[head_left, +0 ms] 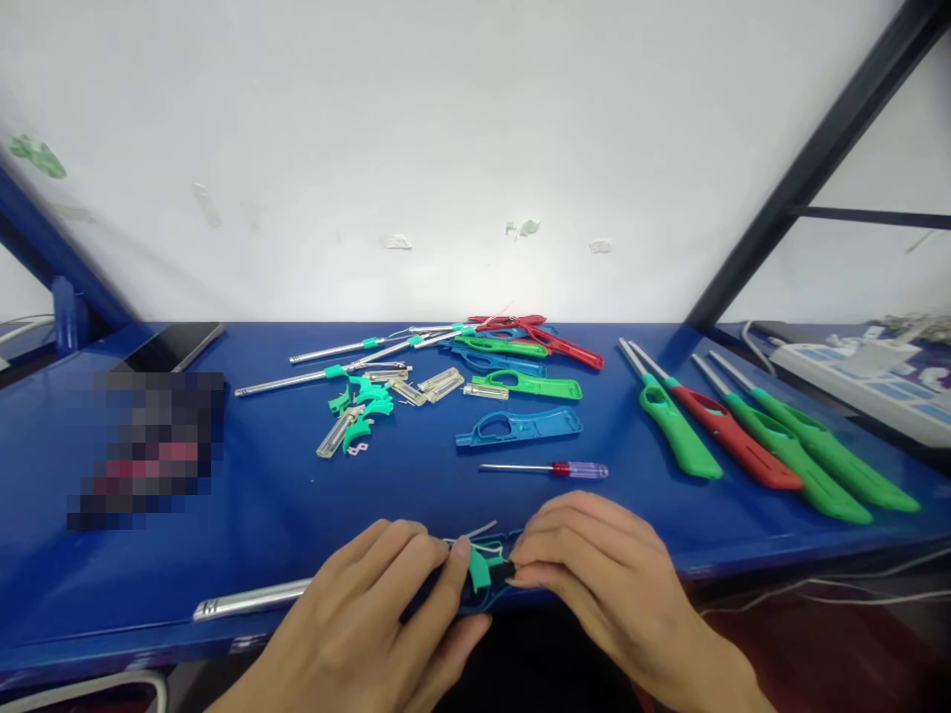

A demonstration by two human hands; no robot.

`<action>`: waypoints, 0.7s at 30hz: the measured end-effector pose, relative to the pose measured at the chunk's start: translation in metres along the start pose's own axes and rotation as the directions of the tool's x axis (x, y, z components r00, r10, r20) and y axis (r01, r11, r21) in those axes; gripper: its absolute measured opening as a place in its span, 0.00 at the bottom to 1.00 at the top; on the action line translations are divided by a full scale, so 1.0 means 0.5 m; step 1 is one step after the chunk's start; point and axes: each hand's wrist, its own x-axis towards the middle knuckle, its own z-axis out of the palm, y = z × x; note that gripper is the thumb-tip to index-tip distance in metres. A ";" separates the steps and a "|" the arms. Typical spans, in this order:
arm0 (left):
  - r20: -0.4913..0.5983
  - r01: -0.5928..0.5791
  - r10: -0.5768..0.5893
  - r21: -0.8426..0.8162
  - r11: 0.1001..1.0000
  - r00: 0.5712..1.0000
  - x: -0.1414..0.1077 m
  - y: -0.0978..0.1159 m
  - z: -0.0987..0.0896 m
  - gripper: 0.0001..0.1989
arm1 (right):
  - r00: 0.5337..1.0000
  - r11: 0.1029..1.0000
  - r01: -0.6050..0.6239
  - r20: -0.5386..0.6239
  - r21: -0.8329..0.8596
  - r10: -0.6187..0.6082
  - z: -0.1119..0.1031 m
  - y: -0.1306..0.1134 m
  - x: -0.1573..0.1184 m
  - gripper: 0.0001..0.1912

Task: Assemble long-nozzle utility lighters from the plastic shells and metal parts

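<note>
Near the front edge of the table, my left hand [378, 604] grips a blue lighter casing [482, 598] whose inside faces up. A silver metal tube [249, 599] runs out to the left from under that hand. My left index finger rests by a teal trigger [480, 569] in the casing, with thin white wire around it. My right hand [601, 574] pinches a small black part [503, 572] beside the trigger; the fingers partly hide it. Just beyond the hands lies a screwdriver [569, 469] with a red and purple handle.
Blue [520, 426] and green casing halves [550, 385], metal tubes [282, 384], teal triggers [375, 394] and clear fuel tanks [336, 433] lie mid-table. Several assembled lighters [676, 428] lie right, near a white power strip [869, 388]. A phone [174, 347] lies back left.
</note>
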 end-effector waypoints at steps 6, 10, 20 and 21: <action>0.002 0.010 -0.010 0.011 1.000 1.000 0.000 0.002 -0.003 0.11 | 1.000 1.000 -0.013 -0.020 -0.005 0.012 0.005 -0.004 -0.003 0.05; 0.007 0.005 -0.005 0.023 1.000 1.000 0.006 0.002 -0.005 0.11 | 0.999 0.999 -0.039 -0.027 -0.023 0.039 0.007 -0.010 -0.007 0.05; 0.004 -0.007 0.007 0.015 1.000 1.000 0.008 0.000 0.000 0.12 | 1.000 0.998 -0.005 -0.030 -0.067 0.003 0.003 -0.015 -0.020 0.04; 0.006 -0.010 0.010 0.013 1.000 1.000 0.007 -0.001 0.000 0.12 | 0.999 0.999 -0.038 -0.017 -0.038 0.037 0.002 -0.015 -0.020 0.04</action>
